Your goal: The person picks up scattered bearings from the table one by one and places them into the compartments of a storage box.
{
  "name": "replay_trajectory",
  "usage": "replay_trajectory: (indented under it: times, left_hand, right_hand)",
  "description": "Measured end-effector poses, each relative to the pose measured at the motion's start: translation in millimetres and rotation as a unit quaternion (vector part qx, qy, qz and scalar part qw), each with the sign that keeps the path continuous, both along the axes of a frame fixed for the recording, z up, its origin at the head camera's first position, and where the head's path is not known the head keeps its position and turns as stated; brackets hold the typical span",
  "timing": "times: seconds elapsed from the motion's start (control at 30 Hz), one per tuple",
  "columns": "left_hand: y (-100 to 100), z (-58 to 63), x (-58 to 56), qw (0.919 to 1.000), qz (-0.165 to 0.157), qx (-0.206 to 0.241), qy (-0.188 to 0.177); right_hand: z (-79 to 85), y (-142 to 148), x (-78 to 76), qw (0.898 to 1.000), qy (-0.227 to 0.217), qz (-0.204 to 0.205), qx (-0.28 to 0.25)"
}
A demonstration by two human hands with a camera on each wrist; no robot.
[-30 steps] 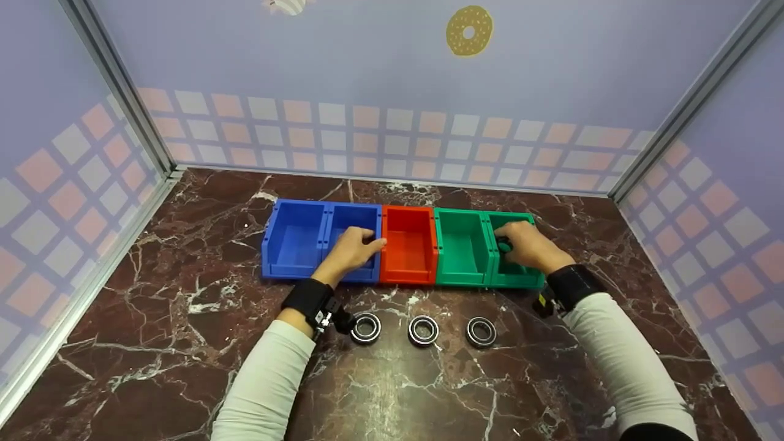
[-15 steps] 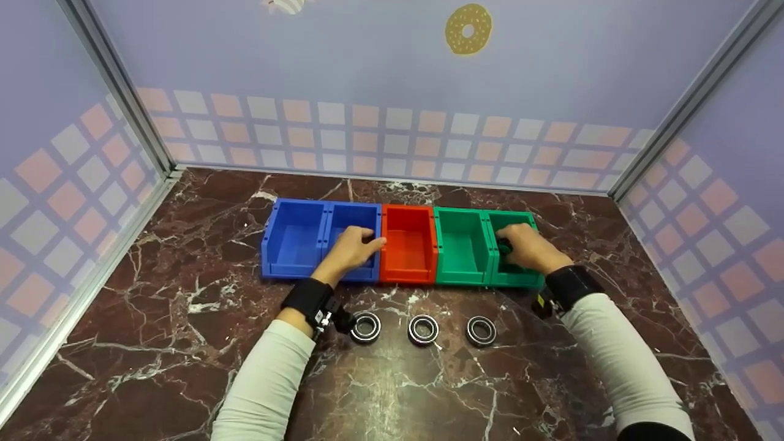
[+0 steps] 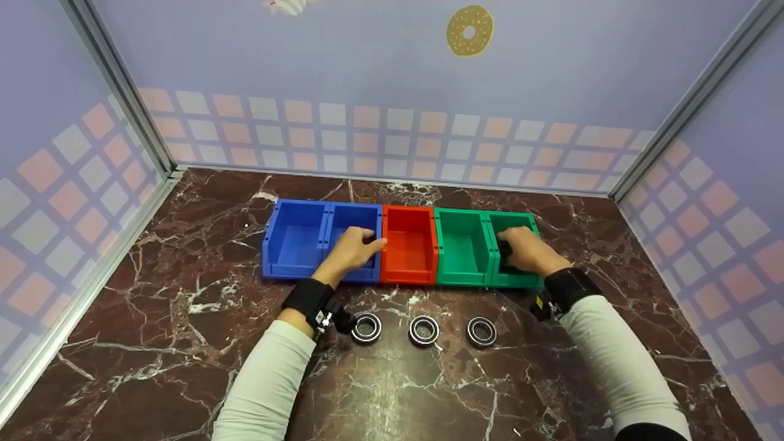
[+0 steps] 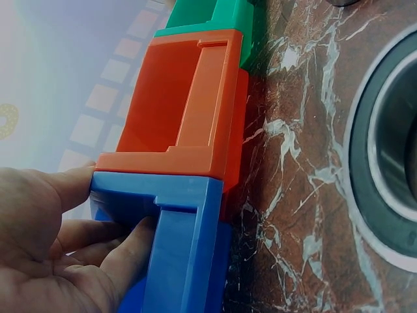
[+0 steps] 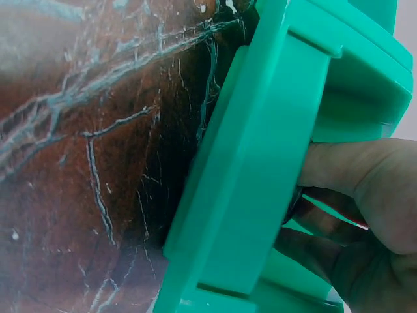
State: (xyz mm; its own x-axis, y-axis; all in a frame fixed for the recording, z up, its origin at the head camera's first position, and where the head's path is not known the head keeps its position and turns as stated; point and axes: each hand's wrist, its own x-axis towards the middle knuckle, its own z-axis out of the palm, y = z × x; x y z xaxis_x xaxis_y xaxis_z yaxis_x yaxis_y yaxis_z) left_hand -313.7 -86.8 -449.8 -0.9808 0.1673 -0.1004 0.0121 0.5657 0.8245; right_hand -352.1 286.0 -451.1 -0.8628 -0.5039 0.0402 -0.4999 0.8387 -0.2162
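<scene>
My left hand (image 3: 355, 248) reaches into the right-hand blue bin (image 4: 189, 195). Its thumb lies on the rim beside the red bin (image 3: 409, 251) and its curled fingers are inside, gripping the bin's edge. My right hand (image 3: 527, 248) is inside the rightmost green bin (image 5: 260, 163), thumb and fingers curled together. Between them, in the right wrist view, shows a small part of a dark bearing-like ring (image 5: 293, 205), mostly hidden by the fingers and the bin's front wall. Three ball bearings, a left one (image 3: 366, 328), a middle one (image 3: 423, 331) and a right one (image 3: 481, 332), lie flat before the bins.
The bins stand side by side in a row, with another blue bin (image 3: 297, 236) at the left end and another green bin (image 3: 462, 245) right of the red one. All rest on a dark red marbled tabletop (image 3: 380, 392). Patterned panels (image 3: 392, 79) enclose the back and sides.
My left hand stays where it was. Inside the green bin, the right hand's fingers shift slightly, and the dark gap between them looks different. The bearings on the table have not moved.
</scene>
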Motion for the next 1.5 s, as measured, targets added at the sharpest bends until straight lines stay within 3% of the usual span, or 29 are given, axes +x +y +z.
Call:
replay_trajectory:
  times: [0.33, 1.5]
  left_hand:
    - [0.6, -0.1, 0.4, 0.9999, 0.000, 0.014, -0.009]
    - [-0.5, -0.9, -0.7, 0.9999, 0.002, 0.013, -0.004]
  right_hand:
    - [-3.7, 0.6, 0.3, 1.000, 0.003, 0.006, -0.019]
    - [-4.9, -3.9, 2.4, 1.000, -0.007, -0.007, 0.003]
